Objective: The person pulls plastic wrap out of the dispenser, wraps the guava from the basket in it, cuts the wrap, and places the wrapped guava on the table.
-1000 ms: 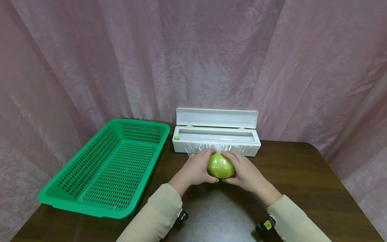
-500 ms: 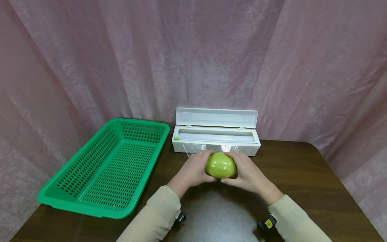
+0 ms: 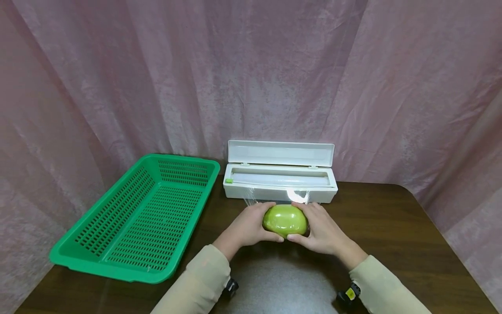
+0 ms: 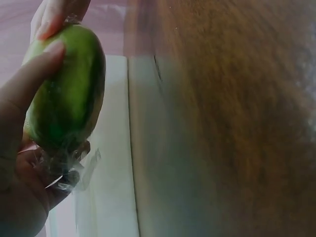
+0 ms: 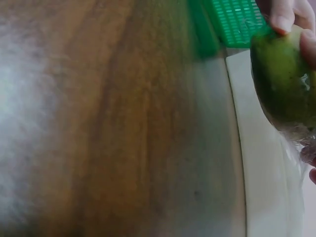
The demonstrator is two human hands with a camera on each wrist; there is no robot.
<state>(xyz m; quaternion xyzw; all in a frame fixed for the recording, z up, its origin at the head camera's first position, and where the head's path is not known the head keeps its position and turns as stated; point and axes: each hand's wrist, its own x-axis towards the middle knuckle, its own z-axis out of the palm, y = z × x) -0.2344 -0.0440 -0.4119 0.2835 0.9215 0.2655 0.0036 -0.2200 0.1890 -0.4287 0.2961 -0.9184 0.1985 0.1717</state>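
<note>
Between both hands is a green mango (image 3: 285,220), glossy under clear film. My left hand (image 3: 251,229) grips its left end and my right hand (image 3: 324,231) its right end, thumbs on the near side and fingers at the far side. Cling film (image 3: 296,196) stretches from the mango back to a white cling film dispenser (image 3: 235,190), whose lid stands up. Bunched film gathers at the mango's end in the left wrist view, by the fingers (image 4: 37,165). A roll (image 3: 280,179) lies inside the dispenser, and a small green slider (image 3: 229,180) sits at its left front edge.
A green plastic basket (image 3: 59,256) with slotted sides stands at the left of the dark wooden table (image 3: 396,226). Behind the table hangs a pink curtain (image 3: 274,69). Both wrists wear cameras (image 3: 231,287) below the sleeves.
Both hands have drawn the mango slightly nearer and turned it, so its broader side shows. The film behind it, wrinkled across the dispenser's front before, is now smoother and stretched more tightly.
</note>
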